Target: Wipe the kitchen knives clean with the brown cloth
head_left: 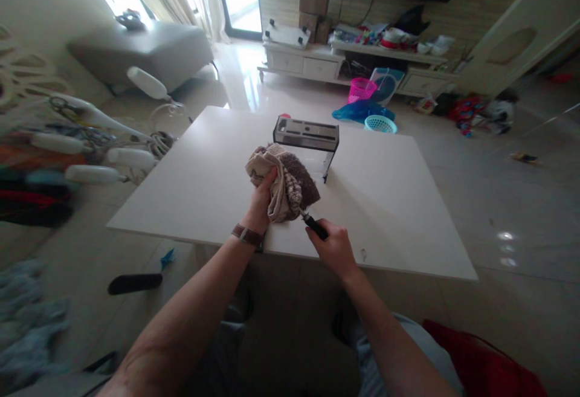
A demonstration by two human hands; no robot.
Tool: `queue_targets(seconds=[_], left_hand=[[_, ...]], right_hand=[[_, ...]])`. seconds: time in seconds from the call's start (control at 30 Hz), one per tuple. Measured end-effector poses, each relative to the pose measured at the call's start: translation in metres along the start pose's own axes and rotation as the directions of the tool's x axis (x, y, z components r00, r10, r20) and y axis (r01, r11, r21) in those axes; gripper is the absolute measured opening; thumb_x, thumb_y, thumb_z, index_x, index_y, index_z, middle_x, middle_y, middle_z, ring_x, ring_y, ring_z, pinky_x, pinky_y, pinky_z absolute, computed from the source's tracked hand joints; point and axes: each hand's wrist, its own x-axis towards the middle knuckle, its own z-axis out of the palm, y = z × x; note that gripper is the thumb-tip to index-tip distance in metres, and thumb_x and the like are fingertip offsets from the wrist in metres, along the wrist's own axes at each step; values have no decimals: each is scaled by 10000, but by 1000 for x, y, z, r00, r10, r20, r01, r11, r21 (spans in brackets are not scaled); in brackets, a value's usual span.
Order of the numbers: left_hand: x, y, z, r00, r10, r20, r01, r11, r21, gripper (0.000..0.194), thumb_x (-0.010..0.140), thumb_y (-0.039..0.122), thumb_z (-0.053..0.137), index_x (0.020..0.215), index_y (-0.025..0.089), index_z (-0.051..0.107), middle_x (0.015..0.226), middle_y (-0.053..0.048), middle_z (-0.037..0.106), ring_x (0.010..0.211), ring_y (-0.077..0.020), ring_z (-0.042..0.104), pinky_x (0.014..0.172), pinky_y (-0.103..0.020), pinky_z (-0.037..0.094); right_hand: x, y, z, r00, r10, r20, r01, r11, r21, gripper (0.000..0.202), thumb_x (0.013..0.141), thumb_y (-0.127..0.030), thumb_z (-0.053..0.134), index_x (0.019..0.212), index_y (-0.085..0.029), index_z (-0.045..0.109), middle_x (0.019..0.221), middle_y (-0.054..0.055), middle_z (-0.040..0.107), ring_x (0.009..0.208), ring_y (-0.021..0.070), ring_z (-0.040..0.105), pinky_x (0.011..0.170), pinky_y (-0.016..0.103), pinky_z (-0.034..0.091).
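Observation:
My left hand [261, 202], with a brown strap at the wrist, is closed on a bunched beige and brown towel [293, 180] above the white table. My right hand [336, 245] grips the black handle [316, 226] of a tool with a metal shank. The tool's far end is hidden in the towel's folds, so its kind does not show. Just beyond the towel stands a clear-sided box with a dark slotted top [306, 132], partly covered by the towel in this view.
Both hands are over the near half of the white table [380, 203]. A small item [363, 254] lies by its front edge. On the floor behind are a pink basket [362, 89], a light blue basket [380, 123] and a blue bag [357, 110]. White-ended objects [131, 158] crowd the left.

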Motion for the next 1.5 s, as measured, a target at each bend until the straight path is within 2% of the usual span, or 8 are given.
queue_targets(seconds=[0.2, 0.33, 0.5, 0.77, 1.07, 1.2, 1.37, 1.5], left_hand=[[-1, 21, 0, 992, 128, -2, -128, 992, -19, 334, 885, 398, 782, 1146, 194, 740, 1109, -51, 797, 1128, -243, 741, 1078, -400, 565], [6, 27, -7, 975, 219, -22, -220, 975, -23, 311, 866, 362, 804, 1131, 212, 742, 1105, -42, 798, 1140, -225, 734, 1100, -384, 551], [12, 30, -14, 977, 214, -14, -214, 976, -30, 300, 878, 388, 789, 1121, 219, 745, 1117, -40, 796, 1122, -216, 738, 1093, -379, 556], [11, 37, -19, 977, 208, -40, -211, 975, -71, 259, 986, 415, 638, 1072, 206, 763, 1045, -44, 804, 1051, -215, 755, 1083, -418, 568], [16, 37, -29, 972, 220, -87, -228, 968, -103, 309, 1003, 444, 593, 1020, 196, 775, 1039, -59, 806, 1067, -231, 753, 1085, -450, 562], [15, 45, -30, 964, 244, -109, -254, 963, -87, 323, 1008, 462, 573, 1013, 209, 774, 1062, -61, 803, 1136, -257, 735, 1108, -476, 545], [12, 57, -35, 950, 311, -15, -310, 943, -123, 345, 1008, 502, 555, 1087, 245, 771, 1188, -62, 786, 1263, -290, 674, 1159, -530, 502], [7, 56, -31, 941, 327, 86, -314, 940, -136, 403, 969, 549, 603, 1173, 233, 747, 1311, -80, 744, 1356, -307, 608, 1183, -513, 481]], right_hand=[[-1, 5, 1, 998, -56, 32, 57, 998, -35, 265, 942, -387, 636, 795, -185, 726, 654, 26, 657, 594, 155, 571, 612, 266, 350], [-2, 7, 1, 997, -67, 27, 69, 995, -67, 243, 945, -364, 651, 803, -186, 735, 675, 36, 676, 610, 163, 596, 630, 274, 358], [-3, 7, 0, 996, -74, 42, 78, 992, -97, 222, 949, -334, 654, 804, -190, 740, 696, 47, 696, 642, 178, 636, 644, 280, 374], [-2, 6, -4, 993, -97, 74, 107, 983, -151, 202, 958, -309, 654, 813, -196, 737, 727, 52, 715, 680, 194, 665, 662, 283, 390], [-3, 3, -5, 990, -98, 98, 118, 966, -229, 183, 975, -302, 642, 864, -211, 756, 815, 76, 764, 777, 222, 714, 694, 286, 413], [-2, 6, -11, 990, -109, 93, 127, 966, -224, 184, 972, -311, 644, 860, -214, 752, 805, 70, 758, 774, 223, 713, 696, 286, 415], [-4, 13, -16, 995, -94, 28, 97, 984, -147, 183, 951, -348, 663, 880, -217, 769, 793, 64, 761, 736, 212, 705, 691, 283, 427], [-4, 9, -14, 999, -40, -24, 39, 999, -32, 202, 920, -370, 685, 866, -198, 776, 739, 51, 742, 665, 194, 664, 651, 281, 422]])
